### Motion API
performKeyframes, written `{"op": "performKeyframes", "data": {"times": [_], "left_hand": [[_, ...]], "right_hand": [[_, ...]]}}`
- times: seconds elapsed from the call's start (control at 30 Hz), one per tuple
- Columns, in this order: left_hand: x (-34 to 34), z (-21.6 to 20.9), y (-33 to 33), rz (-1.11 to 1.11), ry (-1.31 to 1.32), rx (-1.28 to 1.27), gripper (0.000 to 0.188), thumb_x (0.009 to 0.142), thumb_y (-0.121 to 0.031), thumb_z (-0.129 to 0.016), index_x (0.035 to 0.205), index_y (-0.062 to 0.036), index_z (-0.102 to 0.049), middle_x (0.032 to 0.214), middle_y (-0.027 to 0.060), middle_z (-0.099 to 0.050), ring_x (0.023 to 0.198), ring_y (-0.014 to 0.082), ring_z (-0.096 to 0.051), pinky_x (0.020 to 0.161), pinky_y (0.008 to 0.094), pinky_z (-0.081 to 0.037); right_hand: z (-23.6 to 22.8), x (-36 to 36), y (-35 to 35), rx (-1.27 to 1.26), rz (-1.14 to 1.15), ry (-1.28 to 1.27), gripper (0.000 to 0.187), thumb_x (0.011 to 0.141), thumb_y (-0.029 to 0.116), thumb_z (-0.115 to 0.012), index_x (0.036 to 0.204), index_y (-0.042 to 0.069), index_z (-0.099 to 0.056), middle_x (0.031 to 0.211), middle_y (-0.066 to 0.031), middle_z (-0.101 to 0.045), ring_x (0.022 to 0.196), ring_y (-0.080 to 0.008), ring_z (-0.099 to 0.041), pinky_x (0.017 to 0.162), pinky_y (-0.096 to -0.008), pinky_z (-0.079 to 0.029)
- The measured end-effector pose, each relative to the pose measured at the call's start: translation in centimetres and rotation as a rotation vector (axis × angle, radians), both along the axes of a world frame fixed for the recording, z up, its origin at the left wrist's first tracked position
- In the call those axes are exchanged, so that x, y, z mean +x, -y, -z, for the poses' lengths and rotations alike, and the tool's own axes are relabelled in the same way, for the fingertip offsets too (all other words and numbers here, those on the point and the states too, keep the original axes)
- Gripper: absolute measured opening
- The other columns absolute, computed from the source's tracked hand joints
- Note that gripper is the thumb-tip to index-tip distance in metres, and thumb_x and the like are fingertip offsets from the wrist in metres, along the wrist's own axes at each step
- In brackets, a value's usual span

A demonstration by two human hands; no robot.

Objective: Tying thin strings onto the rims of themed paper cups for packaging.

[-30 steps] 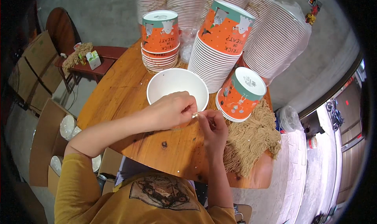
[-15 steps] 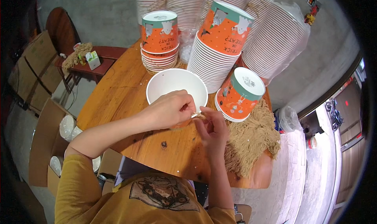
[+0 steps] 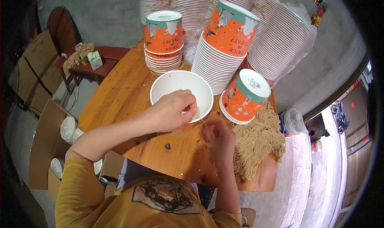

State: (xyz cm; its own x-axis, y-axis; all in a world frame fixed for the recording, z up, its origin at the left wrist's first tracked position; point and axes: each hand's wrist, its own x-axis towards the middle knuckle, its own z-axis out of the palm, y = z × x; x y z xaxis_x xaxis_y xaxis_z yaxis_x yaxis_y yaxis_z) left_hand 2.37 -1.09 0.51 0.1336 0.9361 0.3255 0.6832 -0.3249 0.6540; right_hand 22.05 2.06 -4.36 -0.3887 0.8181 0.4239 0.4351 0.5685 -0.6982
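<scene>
A white-lined paper bucket point(image 3: 168, 84) stands mouth up in front of me, a small dark hole showing near its far rim. My left hand point(image 3: 174, 110) reaches over its near rim, thumb and fingers pinched on a thin tan string point(image 3: 202, 120). That string stretches from there to my right hand point(image 3: 220, 138), whose fingertips close on it just outside the rim; this hand is slightly blurred. The left hand hides part of the bucket's near side, so I cannot tell whether the string passes through the wall.
Upside-down orange buckets are stacked at the left point(image 3: 164, 36), at the middle point(image 3: 230, 32) and at the right point(image 3: 244, 98). A bundle of tan strings point(image 3: 258, 142) lies at the wooden table's point(image 3: 116, 96) right. Tall bagged stacks point(image 3: 280, 40) stand behind. An open carton point(image 3: 46, 148) is at left.
My right hand has moved slightly right and down, away from my left hand. The string between them is now drawn out straighter. My left hand stays nearly in place.
</scene>
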Motion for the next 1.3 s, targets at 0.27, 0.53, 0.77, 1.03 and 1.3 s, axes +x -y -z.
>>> {"op": "performKeyframes", "data": {"times": [0.27, 0.53, 0.77, 1.03, 1.3], "left_hand": [[0.3, 0.5, 0.0, 0.004, 0.002, 0.090, 0.010, 0.083, -0.008, -0.058, 0.079, -0.0001, -0.054, 0.082, 0.0128, -0.056, 0.081, 0.0302, -0.056, 0.073, 0.0402, -0.046], [0.3, 0.5, 0.1, -0.012, -0.009, 0.087, 0.009, 0.082, -0.007, -0.058, 0.078, -0.0004, -0.054, 0.081, 0.0123, -0.056, 0.082, 0.0301, -0.055, 0.073, 0.0406, -0.046], [-1.0, 0.7, 0.1, -0.053, -0.079, 0.150, 0.007, 0.081, -0.008, -0.059, 0.081, -0.0017, -0.055, 0.083, 0.0118, -0.056, 0.084, 0.0300, -0.055, 0.075, 0.0401, -0.046], [-0.2, -0.1, 2.3, 0.013, -0.032, 0.006, 0.028, 0.085, -0.020, -0.065, 0.102, -0.0034, -0.051, 0.083, 0.0120, -0.056, 0.078, 0.0313, -0.058, 0.070, 0.0405, -0.047], [-2.2, 0.0, 5.6, 0.083, -0.446, 0.220, 0.017, 0.078, -0.008, -0.064, 0.093, -0.0072, -0.057, 0.093, 0.0077, -0.056, 0.097, 0.0269, -0.055, 0.080, 0.0369, -0.046]], "right_hand": [[0.1, -0.4, 0.7, -0.132, -0.028, -0.093, 0.021, 0.079, 0.010, -0.072, 0.094, 0.012, -0.058, 0.062, -0.0054, -0.055, 0.052, -0.0166, -0.053, 0.052, -0.0292, -0.044], [1.8, -1.1, 1.3, -0.017, 0.013, -0.126, 0.011, 0.085, 0.005, -0.067, 0.091, 0.005, -0.059, 0.054, 0.0040, -0.041, 0.050, -0.0034, -0.034, 0.047, -0.0211, -0.030], [0.3, -0.8, 2.1, -0.243, 0.012, -0.279, 0.006, 0.087, 0.003, -0.064, 0.090, 0.004, -0.059, 0.062, 0.0046, -0.049, 0.055, -0.0016, -0.041, 0.050, -0.0200, -0.033], [0.0, -0.2, 1.5, -0.146, -0.047, -0.252, 0.008, 0.089, 0.004, -0.064, 0.096, 0.005, -0.060, 0.070, -0.0037, -0.058, 0.057, -0.0078, -0.051, 0.053, -0.0243, -0.042], [-4.2, -1.6, -2.6, 0.299, -0.190, 0.051, 0.010, 0.082, 0.010, -0.068, 0.092, 0.008, -0.067, 0.074, -0.0092, -0.055, 0.070, -0.0256, -0.058, 0.063, -0.0355, -0.048]]}}
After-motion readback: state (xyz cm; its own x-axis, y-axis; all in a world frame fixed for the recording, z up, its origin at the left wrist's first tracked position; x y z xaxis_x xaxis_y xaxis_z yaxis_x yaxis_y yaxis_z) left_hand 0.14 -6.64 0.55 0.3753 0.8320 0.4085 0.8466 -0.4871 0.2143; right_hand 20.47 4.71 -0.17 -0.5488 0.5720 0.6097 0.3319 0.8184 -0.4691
